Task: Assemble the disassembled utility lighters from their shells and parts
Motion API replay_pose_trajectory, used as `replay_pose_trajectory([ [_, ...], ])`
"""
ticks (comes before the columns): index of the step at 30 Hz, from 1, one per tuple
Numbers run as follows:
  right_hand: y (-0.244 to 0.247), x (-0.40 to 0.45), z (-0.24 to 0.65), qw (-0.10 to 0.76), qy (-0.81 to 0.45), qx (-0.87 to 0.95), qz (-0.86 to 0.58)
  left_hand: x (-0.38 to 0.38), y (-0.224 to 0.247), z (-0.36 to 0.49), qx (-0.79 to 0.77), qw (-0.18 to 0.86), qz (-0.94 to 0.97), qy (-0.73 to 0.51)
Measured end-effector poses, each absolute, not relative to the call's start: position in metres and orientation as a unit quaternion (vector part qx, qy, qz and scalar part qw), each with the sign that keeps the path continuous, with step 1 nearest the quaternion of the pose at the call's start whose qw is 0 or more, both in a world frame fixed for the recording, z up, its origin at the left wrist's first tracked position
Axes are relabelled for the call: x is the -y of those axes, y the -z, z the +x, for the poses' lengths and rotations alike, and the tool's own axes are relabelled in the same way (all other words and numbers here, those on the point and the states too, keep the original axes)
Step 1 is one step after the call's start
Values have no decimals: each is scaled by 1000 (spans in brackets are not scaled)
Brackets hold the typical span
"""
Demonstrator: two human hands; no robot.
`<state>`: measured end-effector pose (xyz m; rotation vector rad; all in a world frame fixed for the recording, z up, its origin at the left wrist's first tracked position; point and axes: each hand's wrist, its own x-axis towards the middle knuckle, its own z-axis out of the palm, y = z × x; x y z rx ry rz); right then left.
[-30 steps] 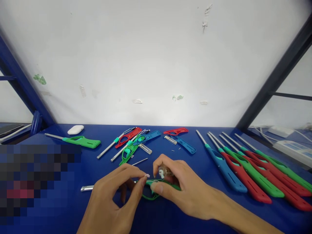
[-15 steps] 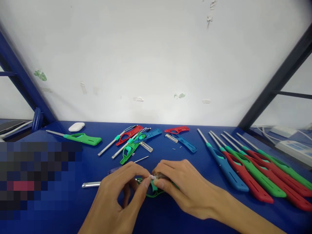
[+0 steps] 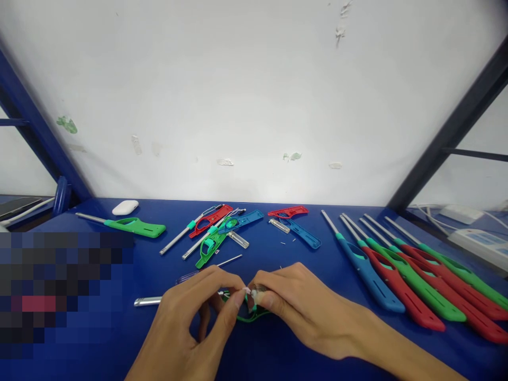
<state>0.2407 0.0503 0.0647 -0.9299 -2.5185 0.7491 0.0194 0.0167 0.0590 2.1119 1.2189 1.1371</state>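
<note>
White, the bit (image 3: 248, 290) pinched by the left hand (image 3: 188, 312) faced a clear tank (image 3: 260, 288) the right hand (image 3: 307, 312) pinched, likely for control.

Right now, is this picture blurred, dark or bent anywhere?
In the head view: square blocks hide the lower left; the wall darkens at top right; the posts lean outward, perhaps lens distortion; the pale bit in the left hand looks unclear.

Left fingers (image 3: 234, 307), right fingers (image 3: 270, 301) — pinched, close together.
</note>
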Motion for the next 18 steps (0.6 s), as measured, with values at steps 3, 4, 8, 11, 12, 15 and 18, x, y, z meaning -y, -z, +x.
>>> replay_pose_trajectory([
  [3,-65,-50,240,167,-264,891,-331,-17,-59,19,-437,233,770,-401],
  [4,-66,-50,240,165,-264,891,-330,-17,-59,20,-436,237,771,-398],
  [8,-67,-49,241,154,-259,896,-326,-18,-60,20,-435,244,771,-396],
  [11,-68,-49,242,157,-260,897,-322,-18,-59,19,-431,251,772,-393],
  [12,-68,-49,242,157,-262,897,-321,-18,-59,19,-430,253,773,-391],
  [15,-69,-50,241,151,-273,895,-318,-17,-59,20,-433,249,774,-389],
  [18,-69,-51,241,153,-281,895,-310,-16,-58,22,-435,245,770,-398],
])
